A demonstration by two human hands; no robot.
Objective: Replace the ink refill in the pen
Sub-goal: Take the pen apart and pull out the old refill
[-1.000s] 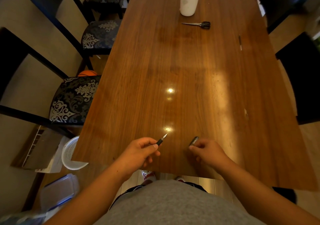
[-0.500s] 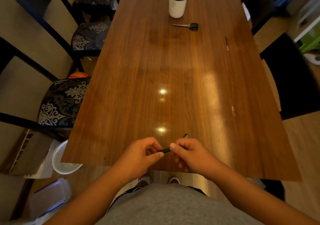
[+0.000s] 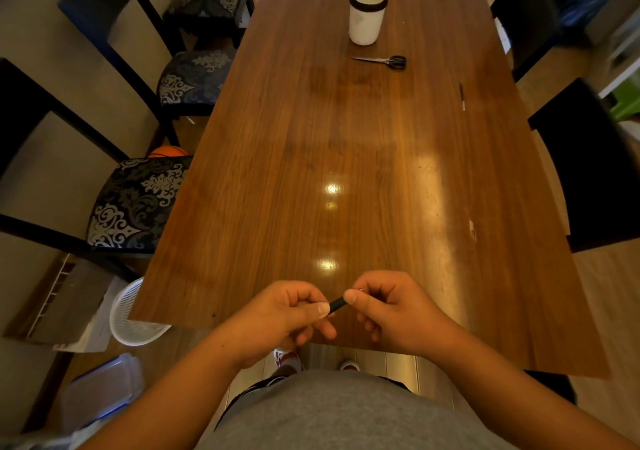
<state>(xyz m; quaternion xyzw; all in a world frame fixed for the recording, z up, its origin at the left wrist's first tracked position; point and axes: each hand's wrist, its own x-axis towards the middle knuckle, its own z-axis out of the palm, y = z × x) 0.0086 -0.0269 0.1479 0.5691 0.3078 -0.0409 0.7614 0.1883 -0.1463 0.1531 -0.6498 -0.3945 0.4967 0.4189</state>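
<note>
A short black stretch of the pen shows between my two hands, just above the near edge of the wooden table. My left hand pinches its left end with thumb and fingers. My right hand is closed over its right end, hiding that part. The pen's tip and rear end are both covered by fingers. A thin dark stick, perhaps a refill, lies alone near the table's far right edge.
A white cup with a black rim stands at the far end, with black-handled scissors just in front of it. Patterned chairs line the left side and dark chairs the right. A white basket sits on the floor.
A second ago my hands were apart, the left with the tipped front part and the right with another pen part. They have come together and now both grip one joined black pen.
</note>
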